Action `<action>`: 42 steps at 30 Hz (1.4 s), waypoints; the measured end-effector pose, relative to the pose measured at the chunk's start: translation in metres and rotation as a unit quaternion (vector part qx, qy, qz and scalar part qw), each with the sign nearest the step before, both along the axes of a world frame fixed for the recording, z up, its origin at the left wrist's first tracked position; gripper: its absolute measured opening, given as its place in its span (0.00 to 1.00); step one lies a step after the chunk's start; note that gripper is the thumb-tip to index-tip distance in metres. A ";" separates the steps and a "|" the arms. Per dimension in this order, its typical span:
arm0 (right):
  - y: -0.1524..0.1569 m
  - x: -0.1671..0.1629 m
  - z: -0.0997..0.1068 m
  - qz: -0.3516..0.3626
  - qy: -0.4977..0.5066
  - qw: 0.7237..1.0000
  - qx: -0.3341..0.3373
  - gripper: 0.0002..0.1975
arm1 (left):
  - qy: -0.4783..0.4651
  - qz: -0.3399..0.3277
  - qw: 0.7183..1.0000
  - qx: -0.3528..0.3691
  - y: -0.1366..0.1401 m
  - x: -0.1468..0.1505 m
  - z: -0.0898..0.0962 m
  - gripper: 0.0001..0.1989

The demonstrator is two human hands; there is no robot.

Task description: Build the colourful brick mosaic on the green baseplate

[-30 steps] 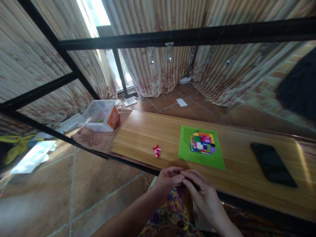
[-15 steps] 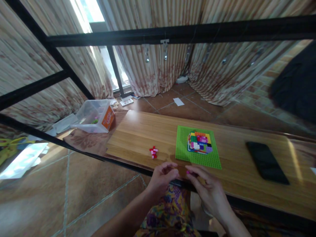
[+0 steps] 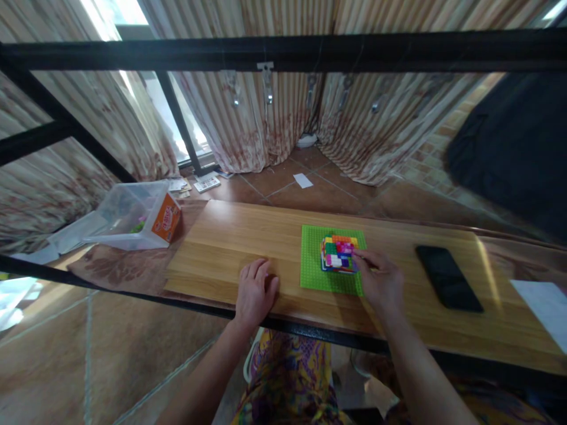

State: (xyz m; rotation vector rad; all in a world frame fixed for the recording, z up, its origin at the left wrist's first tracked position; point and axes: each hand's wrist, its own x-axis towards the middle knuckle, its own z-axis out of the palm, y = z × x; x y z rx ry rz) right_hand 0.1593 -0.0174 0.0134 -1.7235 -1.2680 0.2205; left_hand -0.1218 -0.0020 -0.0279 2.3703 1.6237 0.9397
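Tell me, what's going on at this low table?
A person is working on a small build of colourful toy bricks on a green baseplate. Their right hand has its fingertips at the build's right side; whether they pinch a loose brick is too small to tell. The left hand rests on the wooden tabletop, left of the baseplate. A dark phone lies to the right.
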 end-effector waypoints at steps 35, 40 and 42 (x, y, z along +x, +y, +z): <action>0.001 -0.007 0.016 -0.080 -0.033 0.992 -0.089 0.22 | -0.042 -0.017 0.999 -0.018 -0.004 -0.004 0.002 0.19; -0.020 -0.051 0.014 -0.051 -0.078 0.996 -0.010 0.16 | -0.090 -0.025 0.992 -0.080 -0.006 -0.011 0.004 0.29; -0.025 -0.076 0.010 0.011 -0.107 0.994 0.007 0.15 | -0.109 -0.031 0.989 -0.098 -0.006 -0.013 0.004 0.31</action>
